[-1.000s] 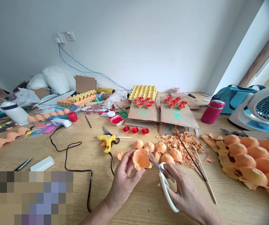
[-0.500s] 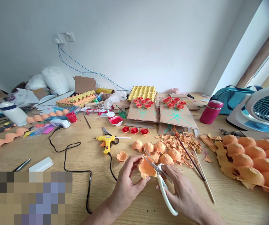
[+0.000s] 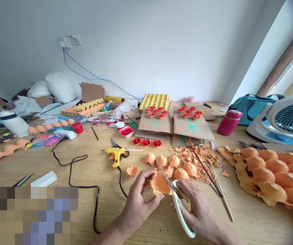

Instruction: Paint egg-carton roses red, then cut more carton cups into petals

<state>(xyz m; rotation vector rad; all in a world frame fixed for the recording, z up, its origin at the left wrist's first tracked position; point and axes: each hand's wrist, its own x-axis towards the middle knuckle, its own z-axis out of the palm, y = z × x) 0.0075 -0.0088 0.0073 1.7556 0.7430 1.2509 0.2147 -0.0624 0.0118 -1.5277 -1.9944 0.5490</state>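
two hands low over table: left hand [image 3: 136, 204] fingers pinch orange cup [image 3: 159, 185]; right hand [image 3: 200, 211] grips scissors [image 3: 177, 199].

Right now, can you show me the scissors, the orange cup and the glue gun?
scissors [image 3: 178, 206], head view, white handle
orange cup [image 3: 159, 185], head view, its hollow inside
glue gun [image 3: 116, 152], head view, yellow body

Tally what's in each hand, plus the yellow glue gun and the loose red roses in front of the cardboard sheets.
Orange cup, left hand: 1
White-handled scissors, right hand: 1
Yellow glue gun: 1
Loose red roses: 3
Total: 6
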